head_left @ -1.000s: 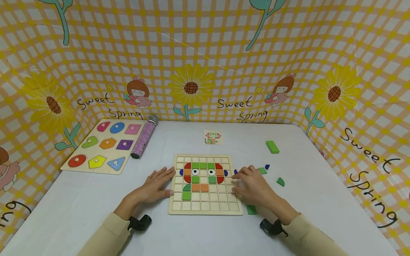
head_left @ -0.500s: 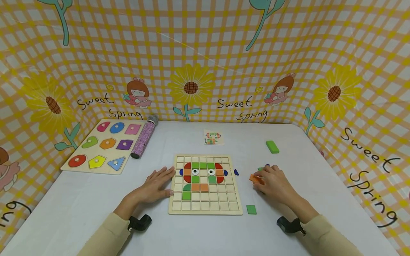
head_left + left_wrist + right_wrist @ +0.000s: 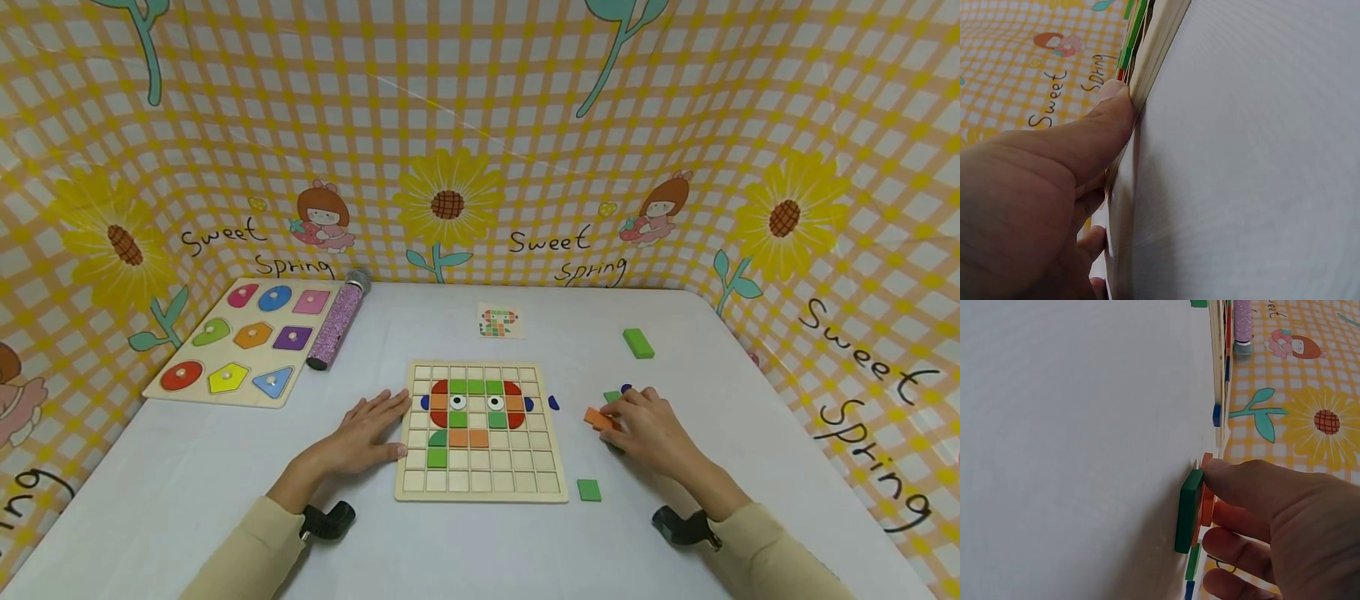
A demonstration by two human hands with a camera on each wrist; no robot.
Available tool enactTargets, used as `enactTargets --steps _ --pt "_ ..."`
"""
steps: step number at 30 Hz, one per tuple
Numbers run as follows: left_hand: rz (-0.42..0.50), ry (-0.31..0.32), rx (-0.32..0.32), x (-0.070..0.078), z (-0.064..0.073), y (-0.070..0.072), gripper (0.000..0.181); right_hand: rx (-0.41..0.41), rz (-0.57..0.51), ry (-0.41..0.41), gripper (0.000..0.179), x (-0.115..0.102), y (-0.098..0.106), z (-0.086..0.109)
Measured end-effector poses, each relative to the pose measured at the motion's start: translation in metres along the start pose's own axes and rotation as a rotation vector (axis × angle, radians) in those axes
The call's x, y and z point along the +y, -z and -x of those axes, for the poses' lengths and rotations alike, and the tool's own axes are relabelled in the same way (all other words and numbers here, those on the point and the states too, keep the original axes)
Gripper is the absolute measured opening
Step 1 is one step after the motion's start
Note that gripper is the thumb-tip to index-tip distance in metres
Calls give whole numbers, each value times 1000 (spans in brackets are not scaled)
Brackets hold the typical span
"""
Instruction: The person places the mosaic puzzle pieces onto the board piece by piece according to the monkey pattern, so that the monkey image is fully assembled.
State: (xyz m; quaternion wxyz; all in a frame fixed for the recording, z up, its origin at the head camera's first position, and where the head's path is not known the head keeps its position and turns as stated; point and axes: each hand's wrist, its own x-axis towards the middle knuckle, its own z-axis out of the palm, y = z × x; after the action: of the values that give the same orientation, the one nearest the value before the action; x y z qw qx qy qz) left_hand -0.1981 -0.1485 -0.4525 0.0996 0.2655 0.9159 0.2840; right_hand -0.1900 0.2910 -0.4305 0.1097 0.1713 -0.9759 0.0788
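My left hand point(image 3: 360, 435) rests flat beside the gridded wooden board point(image 3: 517, 483), fingertips and thumb at its left edge. On the board, red, green, orange and blue tiles form a figure with two eye tiles point(image 3: 457, 403). To the right of the board, my right hand point(image 3: 652, 433) pinches an orange tile point(image 3: 595, 418) between thumb and fingers, low over the table. In the right wrist view, a dark green piece point(image 3: 1188, 512) stands in front of the orange tile point(image 3: 1207, 506), partly hiding a second orange edge.
A green square tile point(image 3: 588, 490), a blue half-round piece point(image 3: 554, 403) and a green block point(image 3: 638, 343) lie right of the board. Behind it is a small picture card point(image 3: 502, 321). At the left are a shape puzzle board point(image 3: 243, 346) and a glittery microphone point(image 3: 337, 325).
My right hand has moved right from the board's right edge to the orange tile, uncovering the blue piece and the green square. My left hand has stayed in place.
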Motion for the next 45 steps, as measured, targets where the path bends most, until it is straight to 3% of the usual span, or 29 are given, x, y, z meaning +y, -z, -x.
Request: enactTargets --steps 19,27,33,45 --pt "1 13 -5 -1 -1 -1 74 -65 13 -80 39 6 14 21" --pt "-5 8 -8 1 0 0 73 -31 14 -78 33 12 14 27" --pt "5 -10 4 1 1 1 74 9 -34 -90 31 21 12 17" --pt "4 12 -17 0 0 1 73 -41 1 -28 36 38 5 -17"
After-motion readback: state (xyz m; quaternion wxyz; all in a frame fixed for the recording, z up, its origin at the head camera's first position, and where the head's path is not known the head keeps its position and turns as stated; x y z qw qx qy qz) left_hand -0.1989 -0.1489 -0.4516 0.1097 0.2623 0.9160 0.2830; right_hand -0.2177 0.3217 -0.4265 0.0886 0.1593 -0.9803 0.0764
